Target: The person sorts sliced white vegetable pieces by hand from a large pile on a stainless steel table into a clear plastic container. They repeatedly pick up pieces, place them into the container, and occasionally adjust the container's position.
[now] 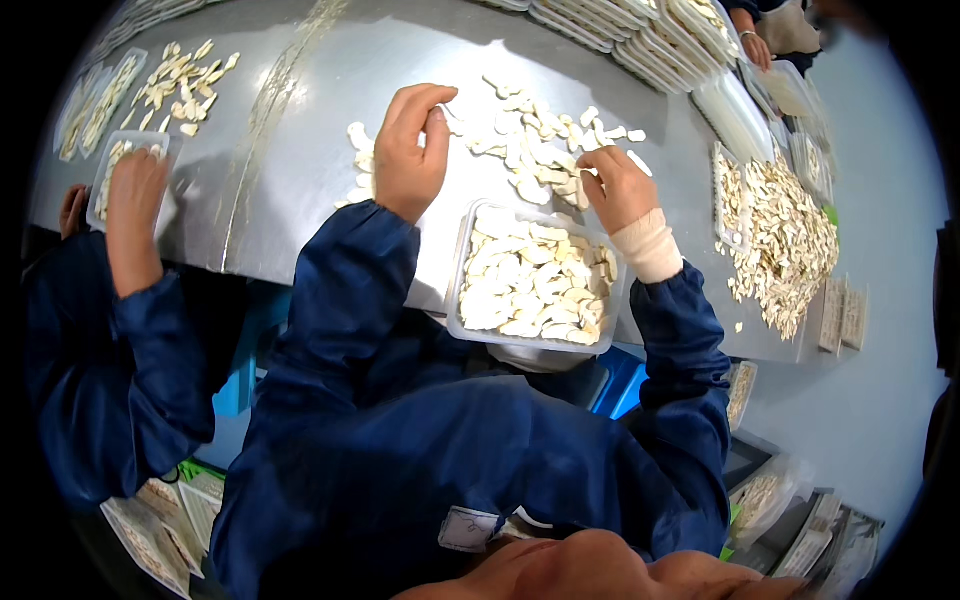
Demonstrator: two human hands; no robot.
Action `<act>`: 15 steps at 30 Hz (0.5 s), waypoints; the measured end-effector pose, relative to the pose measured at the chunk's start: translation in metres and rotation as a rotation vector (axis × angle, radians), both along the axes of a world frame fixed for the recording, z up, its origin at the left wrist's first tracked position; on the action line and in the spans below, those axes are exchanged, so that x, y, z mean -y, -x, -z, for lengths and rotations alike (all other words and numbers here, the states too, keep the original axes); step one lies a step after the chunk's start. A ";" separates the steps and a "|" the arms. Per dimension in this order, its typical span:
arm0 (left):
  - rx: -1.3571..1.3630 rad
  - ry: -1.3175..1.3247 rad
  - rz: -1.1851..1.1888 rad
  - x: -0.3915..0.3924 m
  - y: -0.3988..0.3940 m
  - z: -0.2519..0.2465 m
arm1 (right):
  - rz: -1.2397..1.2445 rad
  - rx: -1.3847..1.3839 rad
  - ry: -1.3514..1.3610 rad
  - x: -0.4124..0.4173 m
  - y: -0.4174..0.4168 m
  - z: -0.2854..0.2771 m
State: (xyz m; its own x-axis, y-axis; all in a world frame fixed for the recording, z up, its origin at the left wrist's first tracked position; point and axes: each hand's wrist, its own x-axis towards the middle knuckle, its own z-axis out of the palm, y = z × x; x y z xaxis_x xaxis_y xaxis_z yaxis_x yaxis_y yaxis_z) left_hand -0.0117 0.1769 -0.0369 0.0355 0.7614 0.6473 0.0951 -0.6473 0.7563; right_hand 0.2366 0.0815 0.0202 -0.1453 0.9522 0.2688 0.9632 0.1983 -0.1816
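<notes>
Pale, curved slices [529,142] of what looks like dried root or mushroom lie loose on a metal table [315,150]. My left hand [414,146] is over the table, left of the main loose group, its thumb and forefinger near a pale slice; whether it grips that slice I cannot tell. More slices [362,169] lie partly hidden behind its wrist. My right hand [619,187], with a beige band at the wrist, has its bent fingers at the right side of the loose slices; what they hold is hidden. A clear plastic tray [459,285] full of slices sits at the table's near edge between my forearms.
At the left, a co-worker's hand [139,180] reaches into a small tray. Stacked filled trays [652,45] stand at the back right. A heap of small slices [787,232] covers the right end of the table. Another person's hand [756,51] is at the upper right.
</notes>
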 end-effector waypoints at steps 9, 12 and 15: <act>-0.001 0.072 0.027 0.002 -0.004 -0.002 | 0.141 -0.102 0.243 -0.004 -0.036 0.028; -0.006 0.084 0.032 0.003 -0.003 -0.003 | 0.107 -0.098 0.258 -0.007 -0.027 0.030; -0.016 0.058 0.023 0.001 -0.003 0.000 | 0.038 -0.129 0.236 -0.011 -0.012 0.029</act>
